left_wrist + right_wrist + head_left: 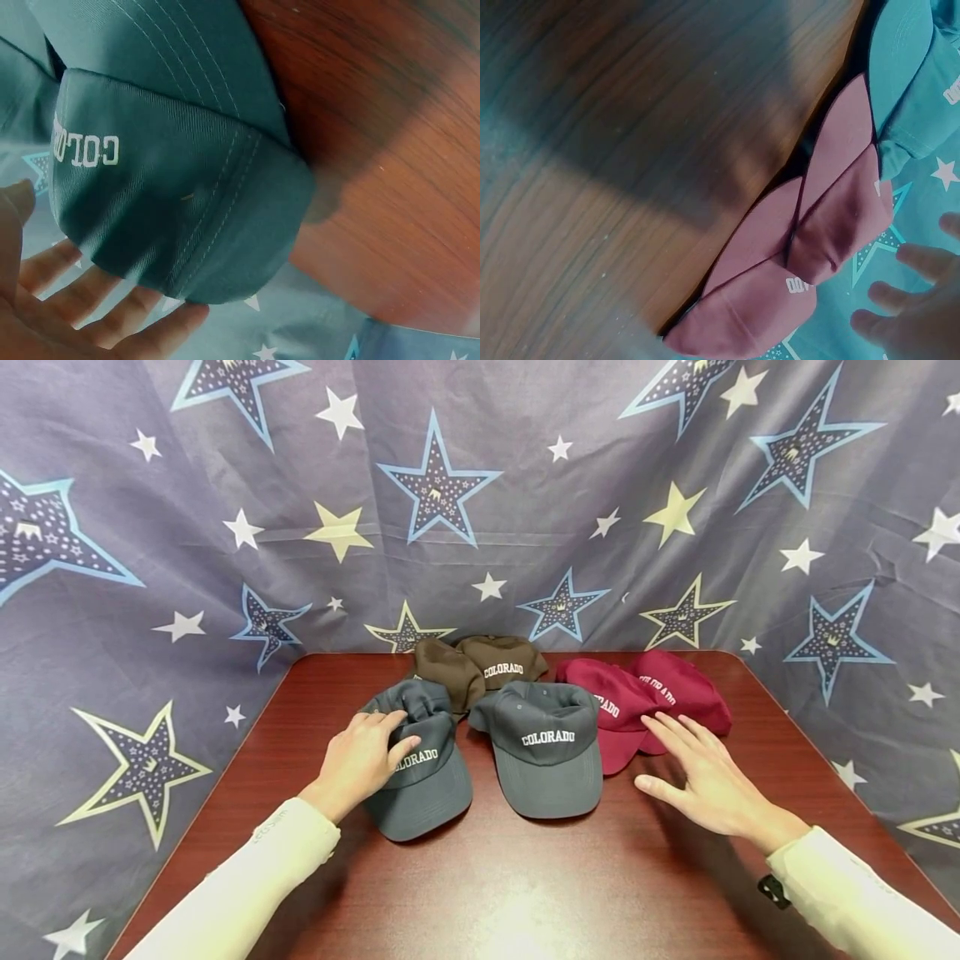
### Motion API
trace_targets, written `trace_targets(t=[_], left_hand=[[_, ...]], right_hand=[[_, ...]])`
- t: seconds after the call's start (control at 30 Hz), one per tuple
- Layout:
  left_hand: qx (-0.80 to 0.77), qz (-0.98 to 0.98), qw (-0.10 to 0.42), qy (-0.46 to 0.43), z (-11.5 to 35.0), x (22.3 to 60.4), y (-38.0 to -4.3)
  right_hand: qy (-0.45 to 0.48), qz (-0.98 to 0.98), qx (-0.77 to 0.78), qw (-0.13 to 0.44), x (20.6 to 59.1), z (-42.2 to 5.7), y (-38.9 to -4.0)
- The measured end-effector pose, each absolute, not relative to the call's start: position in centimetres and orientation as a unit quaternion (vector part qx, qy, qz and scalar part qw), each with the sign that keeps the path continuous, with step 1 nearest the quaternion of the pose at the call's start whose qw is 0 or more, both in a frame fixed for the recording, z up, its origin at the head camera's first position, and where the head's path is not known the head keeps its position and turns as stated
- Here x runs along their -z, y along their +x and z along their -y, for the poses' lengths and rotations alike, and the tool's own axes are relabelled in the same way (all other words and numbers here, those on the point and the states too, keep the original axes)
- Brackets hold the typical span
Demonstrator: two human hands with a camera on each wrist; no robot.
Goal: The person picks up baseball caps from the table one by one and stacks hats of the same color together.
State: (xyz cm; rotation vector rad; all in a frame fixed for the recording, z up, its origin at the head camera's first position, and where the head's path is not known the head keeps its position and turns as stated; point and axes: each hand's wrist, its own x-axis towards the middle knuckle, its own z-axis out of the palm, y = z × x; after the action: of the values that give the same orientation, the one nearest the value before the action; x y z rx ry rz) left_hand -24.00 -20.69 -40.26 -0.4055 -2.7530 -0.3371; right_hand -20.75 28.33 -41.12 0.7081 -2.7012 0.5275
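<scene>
A dark grey baseball cap [423, 797] with white COLORADO lettering lies left of centre. My left hand [360, 760] is at its crown, thumb near the lettering; in the left wrist view the fingers [112, 311] spread along the crown's edge, not curled round it. A second dark grey cap [551, 768] sits to its right, brim toward me. My right hand [708, 777] hovers with extended fingers by two overlapping maroon caps, a nearer one [615, 743] and a farther one [693, 693]. It looks apart from them in the right wrist view.
Two brown caps, one [450, 668] partly behind the left grey cap and one [506, 656] beside it, lie at the back of the reddish wooden table [495, 877]. A star-patterned curtain [480, 510] hangs behind and along both sides.
</scene>
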Motion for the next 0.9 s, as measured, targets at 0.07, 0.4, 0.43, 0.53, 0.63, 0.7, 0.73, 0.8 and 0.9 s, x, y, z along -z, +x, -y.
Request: trace_targets(t=[0.07, 0.4, 0.43, 0.53, 0.63, 0.7, 0.73, 0.8, 0.9], left_hand=[[0.115, 0.968, 0.167, -0.145, 20.58, 40.36, -24.06], [0.093, 0.964, 0.184, -0.168, 20.24, 40.70, -24.38], [0.095, 0.963, 0.185, -0.170, 20.21, 40.70, -24.38], [0.103, 0.961, 0.189, -0.173, 20.10, 40.63, -24.25], [0.110, 0.959, 0.193, -0.177, 20.12, 40.55, -24.09], [0.111, 0.957, 0.197, -0.181, 20.18, 40.48, -23.97], [0.112, 0.956, 0.198, -0.183, 20.22, 40.47, -23.92], [0.115, 0.955, 0.199, -0.190, 20.27, 40.35, -23.76], [0.123, 0.952, 0.195, -0.202, 20.37, 40.04, -23.45]], right_hand=[[0.247, 0.939, -0.185, 0.150, 41.13, -28.20, -20.76], [0.258, 0.932, -0.204, 0.150, 41.66, -27.60, -20.87], [0.259, 0.932, -0.204, 0.151, 41.71, -27.56, -20.87], [0.261, 0.931, -0.203, 0.152, 41.81, -27.44, -20.87], [0.259, 0.932, -0.205, 0.147, 41.85, -27.36, -20.81], [0.256, 0.933, -0.206, 0.144, 41.88, -27.33, -20.79], [0.255, 0.934, -0.207, 0.142, 41.89, -27.31, -20.77], [0.254, 0.934, -0.208, 0.141, 41.91, -27.29, -20.74], [0.252, 0.935, -0.209, 0.139, 41.93, -27.29, -20.67]])
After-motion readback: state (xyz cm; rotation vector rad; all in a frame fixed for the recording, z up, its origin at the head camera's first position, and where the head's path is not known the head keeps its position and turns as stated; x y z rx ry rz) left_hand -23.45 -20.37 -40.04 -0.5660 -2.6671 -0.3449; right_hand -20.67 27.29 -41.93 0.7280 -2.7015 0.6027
